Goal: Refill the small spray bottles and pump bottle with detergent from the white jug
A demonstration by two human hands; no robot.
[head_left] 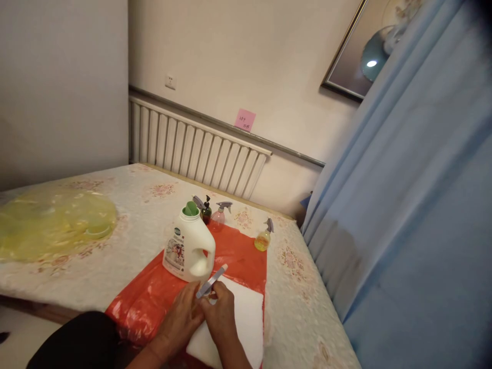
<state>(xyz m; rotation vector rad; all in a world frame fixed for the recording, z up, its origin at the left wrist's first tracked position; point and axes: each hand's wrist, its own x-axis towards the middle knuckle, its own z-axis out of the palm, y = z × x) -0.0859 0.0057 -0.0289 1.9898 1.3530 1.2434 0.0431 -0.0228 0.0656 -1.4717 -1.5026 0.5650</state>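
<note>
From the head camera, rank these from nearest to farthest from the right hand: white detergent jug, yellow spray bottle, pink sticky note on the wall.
1. White detergent jug, just beyond the right hand, slightly left.
2. Yellow spray bottle, farther back, right.
3. Pink sticky note, on the far wall.

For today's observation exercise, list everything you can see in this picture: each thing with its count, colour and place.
detergent jug: 1, white with green cap, on the red sheet
small spray bottles: 3, dark, pinkish and yellow, behind the jug
red plastic sheet: 1, on the mattress
white pad: 1, under the hands
grey sprayer piece: 1, held in both hands
yellow plastic bag: 1, far left
radiator: 1, white, on the wall
pink note: 1, above the radiator
blue curtain: 1, right
left hand: 1
right hand: 1
</note>
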